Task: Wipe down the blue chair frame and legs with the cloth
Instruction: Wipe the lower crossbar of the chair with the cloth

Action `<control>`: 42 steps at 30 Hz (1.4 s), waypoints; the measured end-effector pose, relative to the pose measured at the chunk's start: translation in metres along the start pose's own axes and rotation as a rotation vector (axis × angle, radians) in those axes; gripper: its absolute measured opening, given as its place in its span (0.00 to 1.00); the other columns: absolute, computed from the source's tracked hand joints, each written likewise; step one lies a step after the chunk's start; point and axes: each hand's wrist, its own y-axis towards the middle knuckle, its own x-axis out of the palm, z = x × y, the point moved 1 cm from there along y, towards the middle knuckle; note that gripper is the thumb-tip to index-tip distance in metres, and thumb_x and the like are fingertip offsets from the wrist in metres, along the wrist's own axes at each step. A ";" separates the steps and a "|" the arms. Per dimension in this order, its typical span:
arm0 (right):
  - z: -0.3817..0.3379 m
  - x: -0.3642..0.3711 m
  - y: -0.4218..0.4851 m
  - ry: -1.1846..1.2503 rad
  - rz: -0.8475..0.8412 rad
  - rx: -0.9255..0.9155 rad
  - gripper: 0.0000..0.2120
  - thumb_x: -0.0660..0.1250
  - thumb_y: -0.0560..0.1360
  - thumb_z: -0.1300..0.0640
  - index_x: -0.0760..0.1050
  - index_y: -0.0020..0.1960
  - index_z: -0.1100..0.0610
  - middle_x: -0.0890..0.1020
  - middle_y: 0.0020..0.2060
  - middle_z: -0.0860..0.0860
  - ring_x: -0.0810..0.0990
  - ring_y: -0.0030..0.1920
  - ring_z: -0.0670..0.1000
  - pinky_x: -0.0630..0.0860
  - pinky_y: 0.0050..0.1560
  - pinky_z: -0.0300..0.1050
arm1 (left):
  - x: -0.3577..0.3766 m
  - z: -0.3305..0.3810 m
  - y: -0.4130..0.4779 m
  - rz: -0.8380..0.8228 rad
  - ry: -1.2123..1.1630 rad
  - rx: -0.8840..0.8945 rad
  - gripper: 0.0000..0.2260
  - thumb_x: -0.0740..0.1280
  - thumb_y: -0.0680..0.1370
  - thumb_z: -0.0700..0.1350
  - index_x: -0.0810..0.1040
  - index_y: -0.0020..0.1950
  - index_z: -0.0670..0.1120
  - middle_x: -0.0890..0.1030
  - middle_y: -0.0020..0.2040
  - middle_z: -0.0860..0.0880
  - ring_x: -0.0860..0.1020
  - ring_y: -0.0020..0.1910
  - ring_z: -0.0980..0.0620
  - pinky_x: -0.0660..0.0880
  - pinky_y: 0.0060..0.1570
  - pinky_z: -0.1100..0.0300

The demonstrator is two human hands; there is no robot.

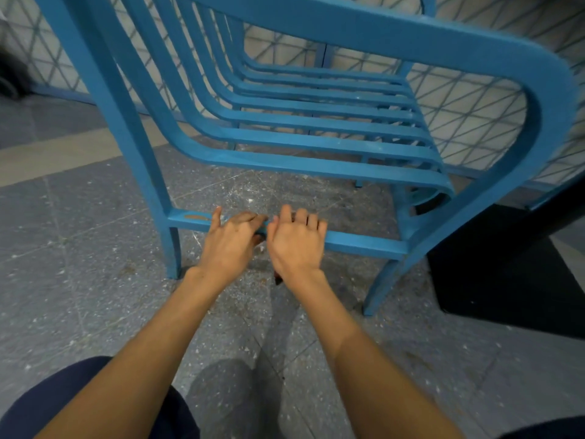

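Blue chair [316, 144] stands on a speckled grey floor [95, 280], seen from above. Both hands sit side by side, nearly touching, at the middle of its lower rail [364, 243], which runs left to right between the near legs. The left hand [231, 240] curls over the rail, with one finger stretched along it. The right hand [296, 240] curls over it too. A dark scrap, probably the cloth [278, 279], shows beneath the right wrist; most of it is hidden, so how it is held cannot be told. Bare rail lies on both sides, a longer stretch on the right. The right leg [380, 289] stands close to a black block [506, 264], so room there looks tight, while the left leg [172, 248] has open floor around it.
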 end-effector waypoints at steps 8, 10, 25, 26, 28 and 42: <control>0.116 -0.028 -0.012 -0.033 0.004 0.051 0.15 0.51 0.77 0.48 0.71 0.52 0.56 0.80 0.47 0.58 0.77 0.50 0.59 0.69 0.53 0.53 | 0.003 -0.002 -0.003 -0.009 -0.037 0.024 0.20 0.62 0.80 0.46 0.67 0.72 0.47 0.73 0.68 0.50 0.70 0.68 0.48 0.50 0.73 0.45; 0.119 -0.026 -0.008 -0.071 0.016 0.111 0.17 0.52 0.75 0.49 0.74 0.49 0.58 0.81 0.45 0.60 0.78 0.48 0.61 0.70 0.53 0.55 | 0.003 -0.003 -0.003 -0.013 -0.047 0.033 0.20 0.62 0.80 0.45 0.67 0.72 0.47 0.72 0.68 0.49 0.69 0.68 0.48 0.51 0.73 0.46; 0.046 -0.007 -0.004 0.089 -0.074 -0.124 0.19 0.43 0.80 0.46 0.69 0.55 0.53 0.79 0.50 0.53 0.77 0.50 0.54 0.70 0.53 0.50 | -0.013 -0.009 0.003 -0.062 -0.012 -0.027 0.20 0.64 0.78 0.52 0.71 0.69 0.50 0.76 0.64 0.52 0.74 0.64 0.50 0.41 0.73 0.44; 0.068 -0.011 -0.007 0.073 -0.046 -0.068 0.19 0.43 0.79 0.46 0.69 0.54 0.54 0.79 0.49 0.53 0.77 0.50 0.54 0.70 0.53 0.50 | -0.013 -0.010 0.002 -0.068 -0.010 -0.034 0.20 0.64 0.78 0.52 0.71 0.69 0.50 0.76 0.64 0.53 0.74 0.64 0.50 0.40 0.73 0.44; 0.103 -0.022 -0.012 0.018 0.015 0.025 0.19 0.45 0.79 0.46 0.71 0.51 0.55 0.80 0.48 0.55 0.78 0.49 0.56 0.70 0.53 0.52 | -0.014 -0.011 0.002 -0.073 -0.010 -0.042 0.20 0.64 0.78 0.52 0.70 0.70 0.50 0.75 0.65 0.52 0.73 0.65 0.50 0.39 0.73 0.44; 0.004 -0.009 -0.004 0.124 -0.203 -0.246 0.22 0.52 0.79 0.43 0.64 0.68 0.53 0.72 0.62 0.56 0.69 0.63 0.59 0.60 0.66 0.59 | -0.012 -0.006 -0.004 -0.067 0.029 -0.034 0.22 0.61 0.79 0.38 0.66 0.72 0.48 0.70 0.71 0.48 0.67 0.70 0.48 0.46 0.73 0.43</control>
